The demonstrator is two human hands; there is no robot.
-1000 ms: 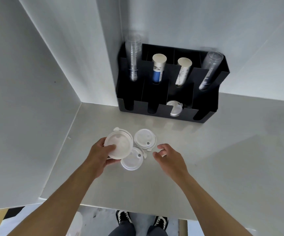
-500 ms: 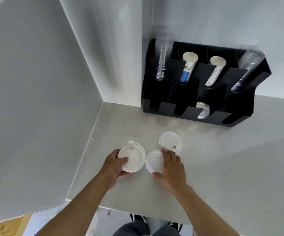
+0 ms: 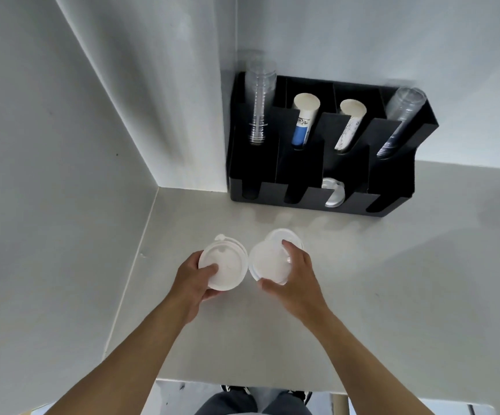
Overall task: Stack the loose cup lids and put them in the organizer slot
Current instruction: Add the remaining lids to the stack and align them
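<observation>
Lids part-gathered: small stack [image 3: 223, 269] gripped in left hand [image 3: 193, 283], another lid [image 3: 269, 262] pinched in right hand [image 3: 298, 280] over one more on counter [image 3: 392, 295]. Yet to merge; organizer [image 3: 317, 163] slot holds lids [image 3: 334, 193] already.

surface: grey counter [image 3: 377, 295] | on it: black organizer [image 3: 299, 166], white lid [image 3: 284, 235]

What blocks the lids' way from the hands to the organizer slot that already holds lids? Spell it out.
Nothing visible does. The left hand holds a lid stack, the right hand holds another lid. Only bare counter lies between them and the open-fronted slot in the black organizer.
</observation>
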